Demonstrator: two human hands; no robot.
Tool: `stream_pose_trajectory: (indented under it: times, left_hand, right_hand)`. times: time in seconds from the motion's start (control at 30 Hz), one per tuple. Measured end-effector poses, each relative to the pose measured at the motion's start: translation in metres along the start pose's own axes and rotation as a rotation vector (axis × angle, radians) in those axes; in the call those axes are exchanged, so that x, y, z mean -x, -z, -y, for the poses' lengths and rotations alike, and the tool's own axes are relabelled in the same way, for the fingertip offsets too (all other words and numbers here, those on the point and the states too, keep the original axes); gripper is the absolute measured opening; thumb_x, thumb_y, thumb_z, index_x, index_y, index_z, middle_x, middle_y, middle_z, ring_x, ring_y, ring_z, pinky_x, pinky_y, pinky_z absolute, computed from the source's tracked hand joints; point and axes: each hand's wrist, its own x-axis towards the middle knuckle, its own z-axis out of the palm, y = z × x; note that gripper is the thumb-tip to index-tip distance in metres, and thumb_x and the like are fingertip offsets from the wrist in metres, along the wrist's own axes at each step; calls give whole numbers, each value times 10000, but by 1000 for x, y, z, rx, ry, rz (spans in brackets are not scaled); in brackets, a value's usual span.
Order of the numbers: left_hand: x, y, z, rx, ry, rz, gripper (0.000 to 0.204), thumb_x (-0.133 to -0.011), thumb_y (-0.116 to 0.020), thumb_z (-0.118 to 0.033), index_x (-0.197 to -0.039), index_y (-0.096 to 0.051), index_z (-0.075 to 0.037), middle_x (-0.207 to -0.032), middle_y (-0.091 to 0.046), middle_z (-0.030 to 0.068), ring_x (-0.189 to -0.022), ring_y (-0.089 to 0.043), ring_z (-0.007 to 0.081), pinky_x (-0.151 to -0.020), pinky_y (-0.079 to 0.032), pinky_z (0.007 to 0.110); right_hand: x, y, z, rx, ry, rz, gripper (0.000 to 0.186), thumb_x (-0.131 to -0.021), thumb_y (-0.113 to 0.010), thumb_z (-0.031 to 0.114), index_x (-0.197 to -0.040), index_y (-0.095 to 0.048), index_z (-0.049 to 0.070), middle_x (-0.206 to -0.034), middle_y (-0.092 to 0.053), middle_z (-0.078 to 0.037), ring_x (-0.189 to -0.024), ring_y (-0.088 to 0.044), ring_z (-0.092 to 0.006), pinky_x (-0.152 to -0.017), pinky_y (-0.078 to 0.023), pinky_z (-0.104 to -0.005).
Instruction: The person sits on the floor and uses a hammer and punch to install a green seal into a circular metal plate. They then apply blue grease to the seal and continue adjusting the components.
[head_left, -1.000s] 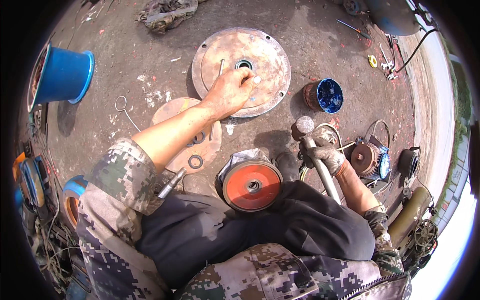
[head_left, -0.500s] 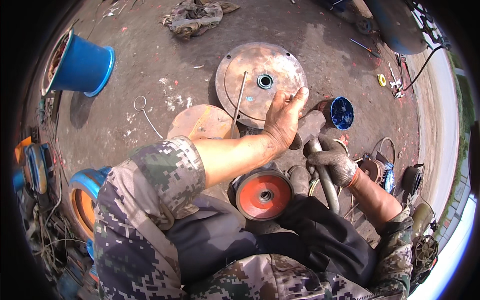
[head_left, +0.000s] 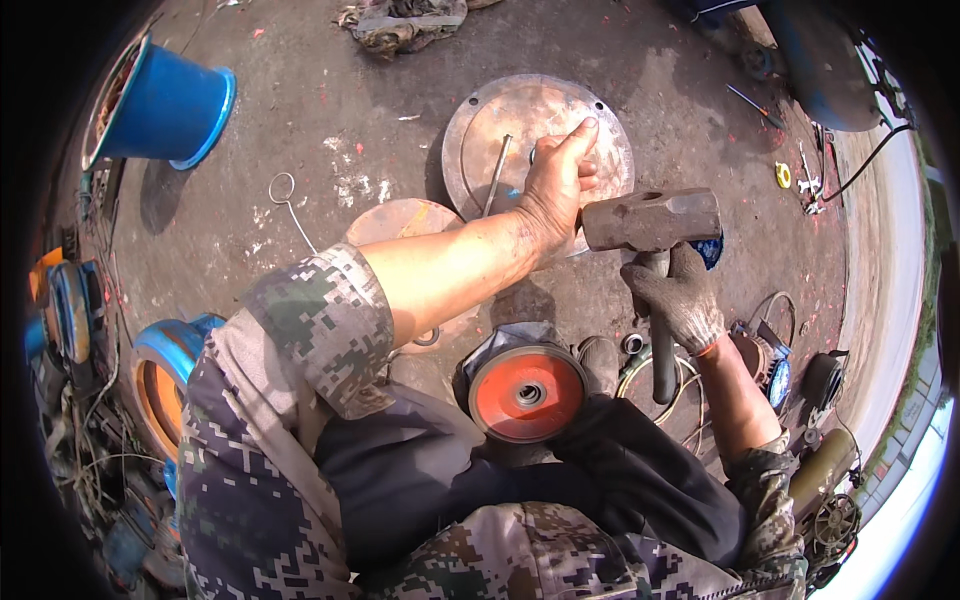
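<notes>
My bare left hand [head_left: 556, 190] is closed with its thumb stretched out, above the right part of a flat round metal plate [head_left: 480, 130] with bolt holes. Whatever its fingers hold, if anything, is hidden. A thin metal rod [head_left: 498, 175] slants up beside it. Wrapped round the handle of a sledgehammer [head_left: 650, 220] is my right hand [head_left: 687, 305], in a grey knitted glove. The hammer's heavy head is raised, lying crosswise just right of my left wrist. Behind it, a can of blue paint [head_left: 712, 252] is mostly covered.
A red-faced wheel [head_left: 500, 392] lies between my feet. Left of my forearm is a rusty disc [head_left: 385, 222], with a looped wire [head_left: 290, 210] beyond it. A blue flanged pipe piece [head_left: 165, 105] stands far left. Cables [head_left: 680, 385] and a motor part [head_left: 760, 365] lie at right.
My right hand has lifted the hammer; its head has swung up and now lies crosswise, covering part of the paint can. My left hand's fingers show more tightly curled. The view has shifted slightly.
</notes>
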Motion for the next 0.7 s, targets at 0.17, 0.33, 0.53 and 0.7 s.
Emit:
stream_pose_trajectory:
  times: [0.17,0.33,0.53,0.7]
  left_hand:
    - [-59,93,-38,-969,-400,-247,381,-960,-741,-327,-1175,-639,-29,-1127,-622,99,-995,-642,203,-938,-537,363]
    - [-67,132,-21,-1318,-460,-232,251,-882,-804,-232,-1010,-722,-32,-1032,-636,111,-939,-666,235,-867,-547,377]
    - [-57,108,2,-1434,-652,-21,160,-855,-792,-174,-980,-765,-77,-1054,-640,111,-1149,-592,313,-992,-478,425]
    - [-64,90,7,-1435,-551,-174,141,-823,-813,-190,-942,-783,-121,-1115,-661,112,-1181,-591,314,-996,-466,445]
  right_hand:
    - [-52,11,6,464,100,-71,402,-876,-710,252,-1129,-636,-52,-818,-721,-185,-698,-727,-243,-643,-558,-391]
    - [-115,4,-1,612,359,-180,464,-852,-694,233,-1219,-588,-30,-1000,-719,-265,-945,-722,-410,-826,-552,-473]
    - [-138,-20,26,613,312,-147,451,-848,-712,230,-1225,-619,1,-1085,-717,-263,-1006,-715,-419,-850,-544,-463]
    - [-147,-24,25,654,347,-180,453,-847,-706,229,-1236,-622,14,-1077,-723,-266,-1030,-706,-437,-856,-547,-483]
